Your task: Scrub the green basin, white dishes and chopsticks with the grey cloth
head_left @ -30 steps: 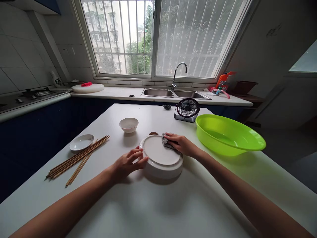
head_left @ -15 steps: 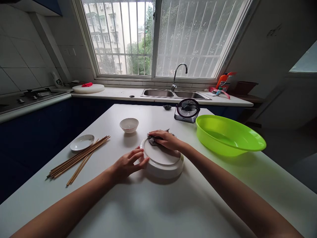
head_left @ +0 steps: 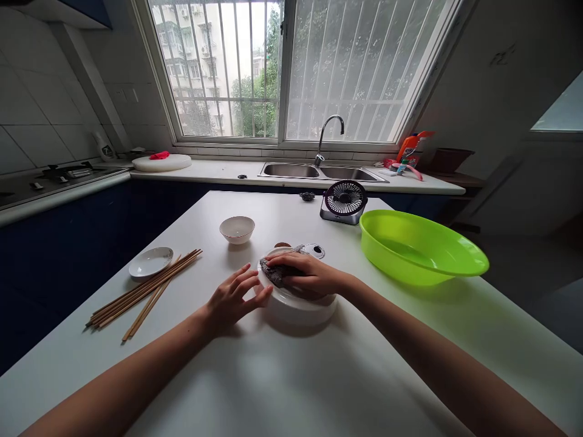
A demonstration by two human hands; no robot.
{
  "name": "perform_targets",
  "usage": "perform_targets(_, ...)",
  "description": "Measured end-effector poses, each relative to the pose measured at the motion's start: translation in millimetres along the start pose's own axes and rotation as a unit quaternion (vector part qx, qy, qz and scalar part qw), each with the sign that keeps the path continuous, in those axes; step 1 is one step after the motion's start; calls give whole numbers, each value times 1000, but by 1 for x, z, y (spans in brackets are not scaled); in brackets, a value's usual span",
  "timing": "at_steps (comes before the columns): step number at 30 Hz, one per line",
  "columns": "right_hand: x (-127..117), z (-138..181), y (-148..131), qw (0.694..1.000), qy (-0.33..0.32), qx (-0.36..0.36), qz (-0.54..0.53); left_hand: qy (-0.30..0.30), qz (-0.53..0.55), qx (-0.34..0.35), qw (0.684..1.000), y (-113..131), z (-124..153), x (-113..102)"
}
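Note:
An upturned white plate (head_left: 291,309) lies on the table in front of me, its base facing up. My right hand (head_left: 303,271) presses a dark grey cloth (head_left: 272,273) onto the left part of the base, with fingers curved over it. Much of the base is hidden under that hand. Against the plate's left edge, my left hand (head_left: 235,296) has its fingers spread, thumb and fingertips at the rim. Just behind the plate sit a small white thing with a dark hole (head_left: 314,250) and a brown round thing (head_left: 282,245), both partly covered.
To the left are a white bowl (head_left: 237,230), a small dish (head_left: 150,263) and several wooden chopsticks (head_left: 146,290). A green basin (head_left: 423,249) stands at right. Farther back are a small fan (head_left: 345,200) and a dark scourer (head_left: 306,196); a double sink (head_left: 291,172) lies beyond.
My right hand has slid the cloth toward me and to the left over the plate's base. The white and brown things behind the plate show more now. My left hand stays at the rim.

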State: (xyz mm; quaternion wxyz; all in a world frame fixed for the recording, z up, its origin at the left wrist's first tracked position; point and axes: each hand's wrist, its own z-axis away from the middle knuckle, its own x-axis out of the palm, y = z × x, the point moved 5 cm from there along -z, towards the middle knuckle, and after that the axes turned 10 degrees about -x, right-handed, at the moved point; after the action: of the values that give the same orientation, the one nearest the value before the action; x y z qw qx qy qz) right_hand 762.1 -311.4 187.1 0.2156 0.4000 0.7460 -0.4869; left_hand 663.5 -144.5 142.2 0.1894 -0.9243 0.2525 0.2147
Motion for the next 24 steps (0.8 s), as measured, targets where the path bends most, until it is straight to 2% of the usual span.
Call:
perform_targets(9, -8, 17, -21, 999, -35, 24, -24, -4, 14, 11, 1000, 2, -4, -2)
perform_targets(16, -13, 39, -21, 997, -47, 57, -20, -73, 73, 15, 995, 2, -1, 4)
perform_targets(24, -20, 62, -28, 999, 12, 23, 22, -111, 152, 44, 981, 4, -7, 5)
